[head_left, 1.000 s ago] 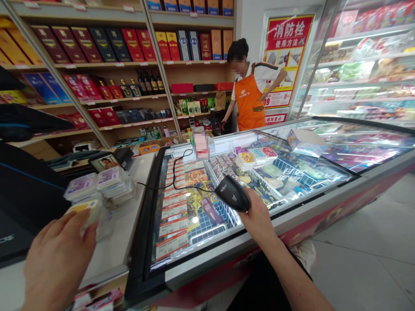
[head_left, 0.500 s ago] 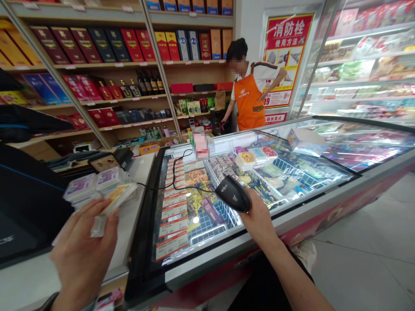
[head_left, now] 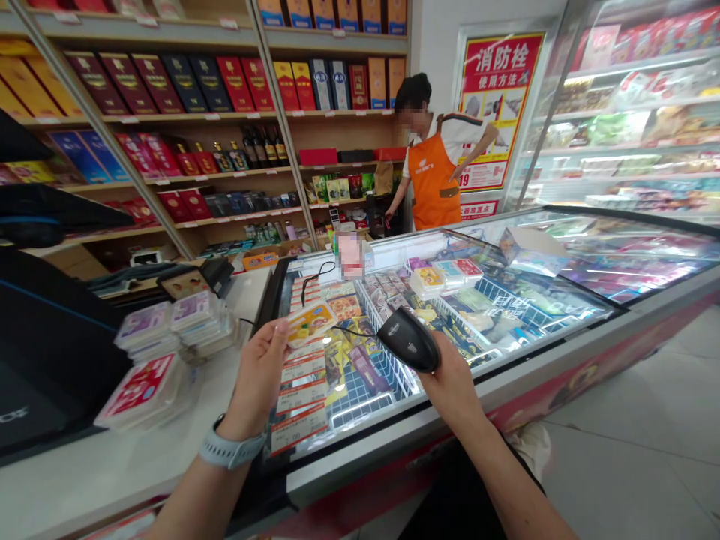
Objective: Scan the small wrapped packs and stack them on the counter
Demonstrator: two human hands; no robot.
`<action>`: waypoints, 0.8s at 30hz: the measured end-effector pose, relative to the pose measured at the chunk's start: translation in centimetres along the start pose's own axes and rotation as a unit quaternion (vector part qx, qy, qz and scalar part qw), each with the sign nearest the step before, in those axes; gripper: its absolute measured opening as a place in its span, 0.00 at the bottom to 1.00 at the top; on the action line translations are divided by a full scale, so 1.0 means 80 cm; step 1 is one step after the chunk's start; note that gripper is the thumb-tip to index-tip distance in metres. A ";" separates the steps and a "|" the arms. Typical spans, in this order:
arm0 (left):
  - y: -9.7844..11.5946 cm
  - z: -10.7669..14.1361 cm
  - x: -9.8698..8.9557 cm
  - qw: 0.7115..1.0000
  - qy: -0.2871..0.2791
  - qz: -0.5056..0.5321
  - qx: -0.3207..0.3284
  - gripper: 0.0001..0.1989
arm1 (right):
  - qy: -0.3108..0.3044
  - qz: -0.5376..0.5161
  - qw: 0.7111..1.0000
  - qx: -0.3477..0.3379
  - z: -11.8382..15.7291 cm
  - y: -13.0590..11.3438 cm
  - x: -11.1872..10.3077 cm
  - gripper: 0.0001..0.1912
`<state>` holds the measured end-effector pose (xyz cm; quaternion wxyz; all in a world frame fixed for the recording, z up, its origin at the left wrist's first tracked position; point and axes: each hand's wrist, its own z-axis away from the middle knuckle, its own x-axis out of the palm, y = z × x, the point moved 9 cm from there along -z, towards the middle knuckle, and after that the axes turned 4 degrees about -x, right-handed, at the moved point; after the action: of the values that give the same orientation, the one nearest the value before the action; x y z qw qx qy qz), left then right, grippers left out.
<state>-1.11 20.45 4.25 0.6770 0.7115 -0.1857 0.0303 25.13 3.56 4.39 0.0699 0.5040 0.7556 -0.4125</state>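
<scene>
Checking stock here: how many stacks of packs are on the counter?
3: a purple-labelled stack, a second purple-labelled stack beside it, and a red-labelled stack in front. Others may be hidden.

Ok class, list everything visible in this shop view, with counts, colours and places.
yellow packet: one, yellow and white, in the left hand
barcode scanner: one, black, in the right hand
purple-labelled packs: several, purple and white, stacked on the counter
red-labelled packs: several, red and white, on the counter
counter: one, white, left of the freezer
chest freezer: one, glass-topped, centre
co-worker: one, orange apron, beyond the freezer
boxes: many, red, blue and gold, on wooden shelves, back left
left hand: one, grey watch on its wrist
right hand: one, around the scanner
</scene>
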 end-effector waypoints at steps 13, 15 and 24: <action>-0.036 -0.029 0.060 0.993 -0.083 0.009 -0.088 0.16 | -0.007 -0.006 1.000 0.005 0.001 0.001 0.003 0.16; -0.048 -0.032 0.065 0.990 -0.086 0.021 -0.106 0.17 | -0.007 -0.005 1.000 0.004 0.000 0.000 0.003 0.16; -0.085 -0.025 0.071 0.964 -0.104 0.152 -0.191 0.17 | -0.011 -0.003 1.000 0.015 0.002 0.000 0.004 0.19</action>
<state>6.70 21.24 -0.39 0.7647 0.5319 -0.3631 0.0227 24.92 3.66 4.18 0.0695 0.4985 0.7497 -0.4296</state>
